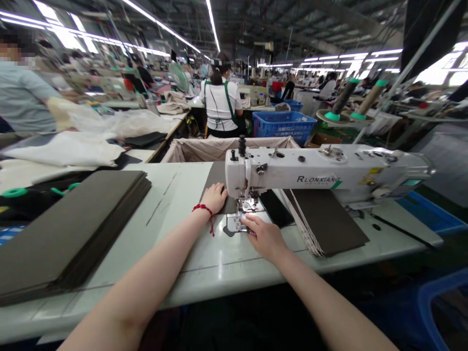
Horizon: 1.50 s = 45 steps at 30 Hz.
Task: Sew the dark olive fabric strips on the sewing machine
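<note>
My left hand (pixel 215 197) lies flat, fingers stretched out, on a dark grey-brown fabric piece (pixel 216 174) left of the needle area. A red cord bracelet (pixel 203 208) is on that wrist. My right hand (pixel 267 239) is at the metal needle plate (pixel 233 222), its bent fingers close together just in front of the presser foot (pixel 239 210). Anything between those fingertips is too small to make out. Above both hands is the head of a white sewing machine (pixel 278 170). The fabric's far end passes behind the machine head.
A tall stack of dark panels (pixel 80 219) fills the table's left side. Folded dark panels with pale edges (pixel 325 222) lie under the machine arm. Behind the table are a cloth-lined bin (pixel 201 148), a blue crate (pixel 283 126) and a seated person (pixel 221 102). Thread cones (pixel 341 100) stand right.
</note>
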Available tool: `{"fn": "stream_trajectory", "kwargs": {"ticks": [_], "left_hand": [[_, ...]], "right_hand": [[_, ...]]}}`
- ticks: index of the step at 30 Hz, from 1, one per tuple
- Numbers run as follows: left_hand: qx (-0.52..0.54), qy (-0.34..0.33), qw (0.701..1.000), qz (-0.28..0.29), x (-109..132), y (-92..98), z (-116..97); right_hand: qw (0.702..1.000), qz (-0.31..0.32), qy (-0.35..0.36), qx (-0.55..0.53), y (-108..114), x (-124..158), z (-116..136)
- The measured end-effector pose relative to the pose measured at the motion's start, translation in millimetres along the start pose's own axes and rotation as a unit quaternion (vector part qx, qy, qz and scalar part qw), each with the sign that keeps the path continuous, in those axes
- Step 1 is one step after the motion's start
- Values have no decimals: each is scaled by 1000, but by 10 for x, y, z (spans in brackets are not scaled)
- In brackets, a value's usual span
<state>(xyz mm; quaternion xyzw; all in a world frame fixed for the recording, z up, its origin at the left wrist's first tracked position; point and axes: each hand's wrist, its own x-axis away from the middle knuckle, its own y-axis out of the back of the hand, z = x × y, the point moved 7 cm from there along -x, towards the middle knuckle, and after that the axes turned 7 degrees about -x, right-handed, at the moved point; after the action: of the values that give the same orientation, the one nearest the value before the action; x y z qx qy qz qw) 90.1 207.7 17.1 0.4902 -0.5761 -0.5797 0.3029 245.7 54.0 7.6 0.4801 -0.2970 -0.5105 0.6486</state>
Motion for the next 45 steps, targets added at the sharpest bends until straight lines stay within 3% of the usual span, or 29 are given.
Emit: {"fn": "stream_trajectory", "kwargs": {"ticks": [3,6,10,14,17,22,27,40,45], "left_hand": [[-42,67,997,-13,419,118,288],[-79,109,991,-25,1048,267,510],[-88,86,992,-13,1890,383,603],[-38,59,997,-18,2371,443,670],[6,48,999,-20,2448,457,713],[31,33,999,-17,2392,492,675],[32,21,999,-14,2389,529,620],[21,15,1000,-7,2386,523,562],[10,19,1000,4,2399,501,628]], "right_hand": [[1000,8,-3,2,61,-1,57],[1000,19,-13,4,182,156,130],[997,49,-53,13,439,737,71],[987,80,-133,44,692,1321,-284],[980,78,-168,69,815,1505,-543],[972,111,-191,82,809,1562,-739],[970,82,-200,107,903,1523,-819],[967,98,-203,121,898,1287,-947],[965,89,-212,123,915,1215,-954]]}}
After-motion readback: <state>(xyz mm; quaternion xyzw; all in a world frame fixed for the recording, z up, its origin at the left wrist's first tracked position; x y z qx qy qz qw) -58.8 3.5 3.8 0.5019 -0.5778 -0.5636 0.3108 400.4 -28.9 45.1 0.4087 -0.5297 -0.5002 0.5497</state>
